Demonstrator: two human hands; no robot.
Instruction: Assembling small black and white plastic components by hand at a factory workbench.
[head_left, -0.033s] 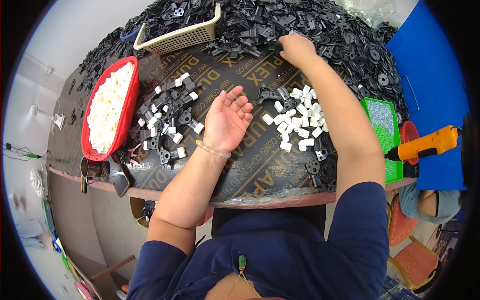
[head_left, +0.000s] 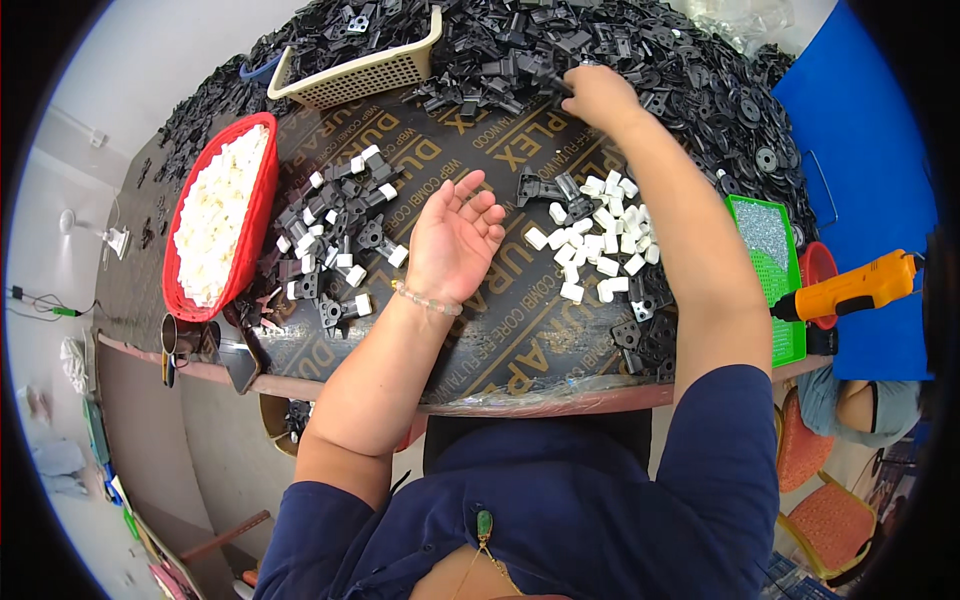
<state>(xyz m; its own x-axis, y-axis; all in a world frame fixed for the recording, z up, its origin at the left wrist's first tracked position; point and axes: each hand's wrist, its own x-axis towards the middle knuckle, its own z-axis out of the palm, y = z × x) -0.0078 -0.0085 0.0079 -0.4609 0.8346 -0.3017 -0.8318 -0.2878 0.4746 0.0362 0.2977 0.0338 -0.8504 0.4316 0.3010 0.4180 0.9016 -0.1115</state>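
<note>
My left hand (head_left: 455, 240) rests palm up over the middle of the table, fingers slightly curled and apart, with nothing in it. My right hand (head_left: 603, 98) reaches to the edge of a big heap of black plastic parts (head_left: 690, 105) at the back. Its fingers are closed on a black plastic part (head_left: 551, 82), seen only partly against the heap. White plastic caps (head_left: 600, 240) lie loose between my forearms, beside several black parts (head_left: 540, 188). Left of my left hand is a cluster of black parts with white caps fitted on them (head_left: 340, 235).
A red basket (head_left: 262, 200) of small white pieces stands at the left, and a cream basket (head_left: 370, 82) at the back. On the right are a green tray (head_left: 790, 340) of small metal pieces, a red bowl (head_left: 822, 262) and an orange power screwdriver (head_left: 860, 285). Chairs (head_left: 830, 520) stand lower right.
My right hand has shifted slightly to the right, and a dark part now shows at its fingertips. My left hand stays where it was.
</note>
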